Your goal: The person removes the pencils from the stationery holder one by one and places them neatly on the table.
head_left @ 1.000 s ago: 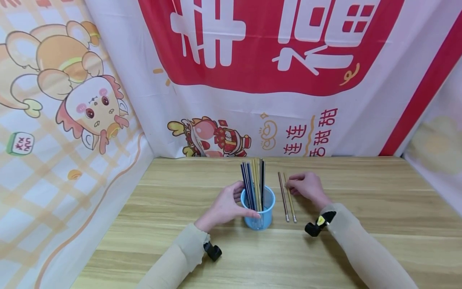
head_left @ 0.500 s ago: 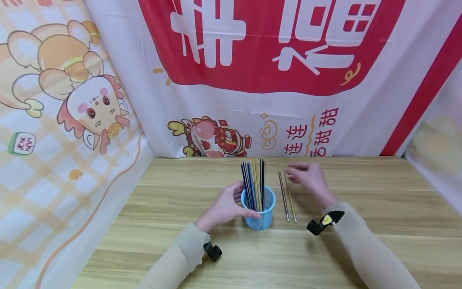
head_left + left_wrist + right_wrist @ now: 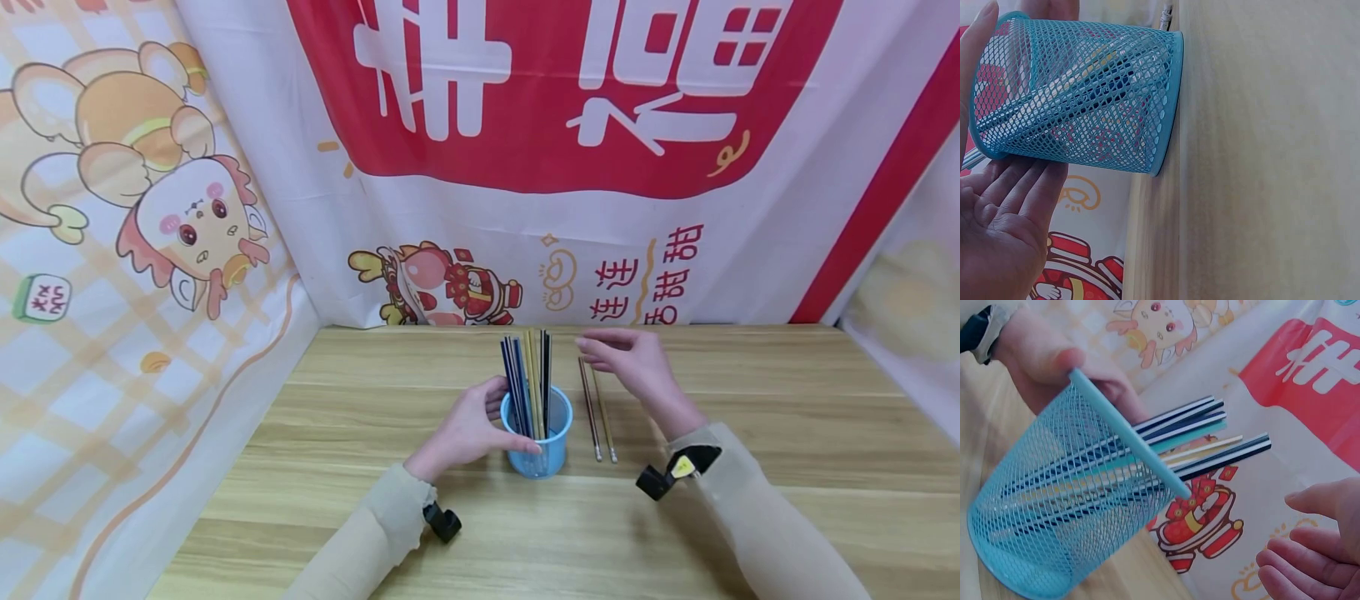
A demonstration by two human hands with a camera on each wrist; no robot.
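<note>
A light blue mesh pen holder [image 3: 542,460] stands upright on the table, with several dark blue, gold and black pencils [image 3: 532,383] leaning inside. My left hand [image 3: 467,423] holds it from the left, thumb at the near rim and fingers around the far side. To its right lie a reddish-brown pencil [image 3: 590,410] and a gold pencil [image 3: 604,421], side by side but apart, pale eraser ends toward me. Above their far ends hovers my right hand [image 3: 637,367]. Its fingers [image 3: 1300,569] are loosely extended and hold nothing in the right wrist view.
The wooden table [image 3: 337,500] meets a white and red printed cloth [image 3: 555,208] along its far edge. Another patterned cloth [image 3: 247,358] borders the left side. Each wrist wears a small black camera, such as the right camera [image 3: 656,482].
My right hand has left the gold pencil, moving away from me and then left, over the reddish-brown pencil's far end. My left hand and the pen holder have stayed still.
</note>
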